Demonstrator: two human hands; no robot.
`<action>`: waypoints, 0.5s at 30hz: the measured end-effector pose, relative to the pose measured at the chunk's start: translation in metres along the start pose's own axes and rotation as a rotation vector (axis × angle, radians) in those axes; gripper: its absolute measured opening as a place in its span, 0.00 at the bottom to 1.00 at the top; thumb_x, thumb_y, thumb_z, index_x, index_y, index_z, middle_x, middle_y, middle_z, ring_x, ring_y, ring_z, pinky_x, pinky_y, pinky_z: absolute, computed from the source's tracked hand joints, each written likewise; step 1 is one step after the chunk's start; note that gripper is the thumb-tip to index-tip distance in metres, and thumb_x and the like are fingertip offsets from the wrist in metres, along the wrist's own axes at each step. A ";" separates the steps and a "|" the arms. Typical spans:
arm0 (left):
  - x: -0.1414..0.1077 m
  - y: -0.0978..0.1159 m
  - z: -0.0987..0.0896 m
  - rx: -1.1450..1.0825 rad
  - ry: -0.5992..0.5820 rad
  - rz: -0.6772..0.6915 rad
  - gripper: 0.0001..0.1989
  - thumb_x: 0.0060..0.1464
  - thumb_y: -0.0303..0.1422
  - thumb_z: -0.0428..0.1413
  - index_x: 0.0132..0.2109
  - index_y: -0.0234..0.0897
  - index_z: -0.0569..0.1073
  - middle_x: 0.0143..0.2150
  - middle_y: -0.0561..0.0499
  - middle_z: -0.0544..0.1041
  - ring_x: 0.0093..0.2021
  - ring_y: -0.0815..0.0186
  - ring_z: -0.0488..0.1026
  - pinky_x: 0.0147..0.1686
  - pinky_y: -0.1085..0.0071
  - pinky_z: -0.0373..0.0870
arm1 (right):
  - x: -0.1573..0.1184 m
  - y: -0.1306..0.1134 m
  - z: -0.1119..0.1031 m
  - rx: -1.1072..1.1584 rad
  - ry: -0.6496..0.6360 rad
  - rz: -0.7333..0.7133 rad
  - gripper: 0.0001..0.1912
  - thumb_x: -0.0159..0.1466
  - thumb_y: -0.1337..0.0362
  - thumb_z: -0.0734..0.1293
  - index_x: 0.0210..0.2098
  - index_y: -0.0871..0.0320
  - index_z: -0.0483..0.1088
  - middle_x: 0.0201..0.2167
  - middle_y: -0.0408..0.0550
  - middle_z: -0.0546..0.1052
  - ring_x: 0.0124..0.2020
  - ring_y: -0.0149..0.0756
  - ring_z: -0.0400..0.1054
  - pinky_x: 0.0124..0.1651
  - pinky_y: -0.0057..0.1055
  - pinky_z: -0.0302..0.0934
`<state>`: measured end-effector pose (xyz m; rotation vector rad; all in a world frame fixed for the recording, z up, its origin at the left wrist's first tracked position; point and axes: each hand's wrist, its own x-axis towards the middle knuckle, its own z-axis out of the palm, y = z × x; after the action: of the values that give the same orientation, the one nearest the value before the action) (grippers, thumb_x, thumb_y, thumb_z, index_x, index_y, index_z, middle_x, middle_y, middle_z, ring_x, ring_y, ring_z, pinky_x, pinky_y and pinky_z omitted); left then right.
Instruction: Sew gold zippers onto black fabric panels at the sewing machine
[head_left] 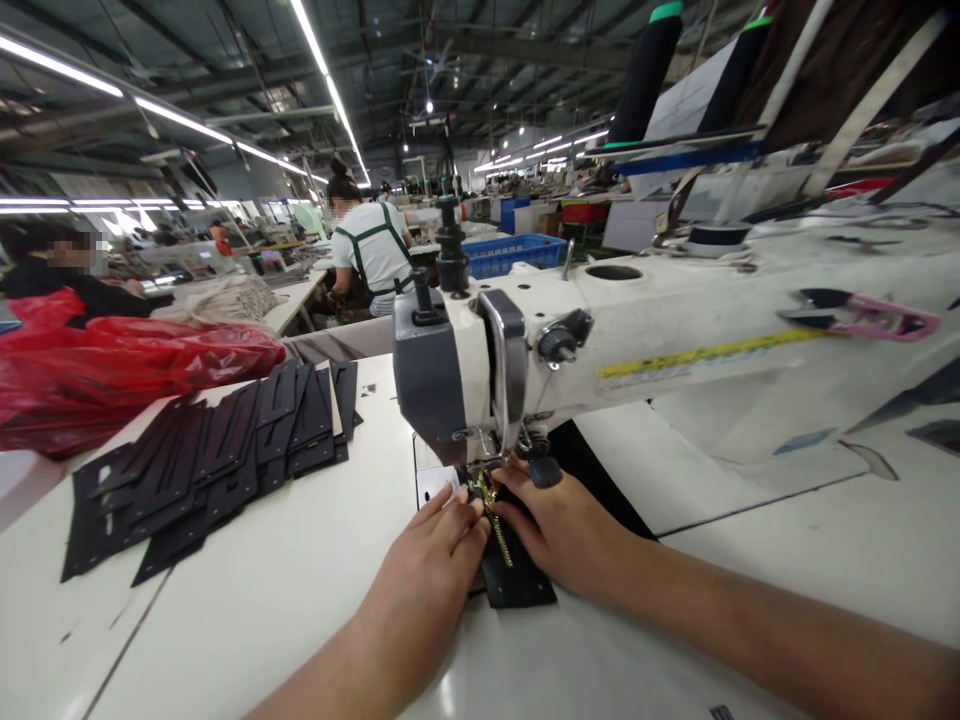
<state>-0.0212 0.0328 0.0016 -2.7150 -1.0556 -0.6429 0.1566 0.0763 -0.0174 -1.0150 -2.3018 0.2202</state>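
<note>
At the needle area of a white and grey sewing machine (430, 370), both hands are on a black flat panel (523, 588) with a gold-toothed zipper (501, 540) on it. My left hand (427, 560) is to the left of the zipper, its fingers close together and the fingertips pressed at the panel beside the presser foot. From the other side, my right hand (566, 525) curls its thumb and fingers at the zipper's upper part, just under the machine head. The fingertips and the machine's foot partly hide the zipper's far end.
Black cut panels with slots (225, 450) lie overlapped on the left of the white table. Behind them is a red plastic bag (142, 350). Pink-handled thread snips (885, 315) rest on the machine arm. Thread cones (646, 80) stand upper right. A co-worker (371, 245) sits ahead.
</note>
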 end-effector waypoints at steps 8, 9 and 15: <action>0.004 -0.009 0.002 -0.054 0.018 -0.051 0.15 0.55 0.22 0.43 0.45 0.30 0.70 0.45 0.39 0.72 0.50 0.57 0.68 0.50 0.57 0.69 | 0.011 0.006 0.005 0.057 0.053 0.011 0.06 0.59 0.72 0.61 0.33 0.59 0.69 0.39 0.50 0.74 0.43 0.40 0.66 0.49 0.35 0.60; 0.004 -0.009 0.002 -0.067 0.007 -0.064 0.14 0.55 0.22 0.43 0.45 0.30 0.70 0.45 0.39 0.71 0.50 0.57 0.68 0.50 0.56 0.69 | 0.012 0.005 0.005 0.044 0.065 0.028 0.06 0.59 0.71 0.62 0.33 0.60 0.69 0.39 0.51 0.74 0.43 0.40 0.66 0.49 0.35 0.60; 0.003 -0.009 0.000 -0.076 -0.001 -0.073 0.14 0.54 0.21 0.44 0.44 0.33 0.69 0.43 0.41 0.71 0.48 0.59 0.68 0.49 0.57 0.69 | 0.013 -0.010 0.003 -0.269 0.070 0.299 0.12 0.57 0.65 0.64 0.39 0.65 0.69 0.38 0.58 0.73 0.43 0.50 0.65 0.44 0.44 0.60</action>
<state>-0.0253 0.0416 0.0031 -2.7517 -1.1576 -0.7075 0.1420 0.0788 -0.0103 -1.4803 -2.1468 -0.0082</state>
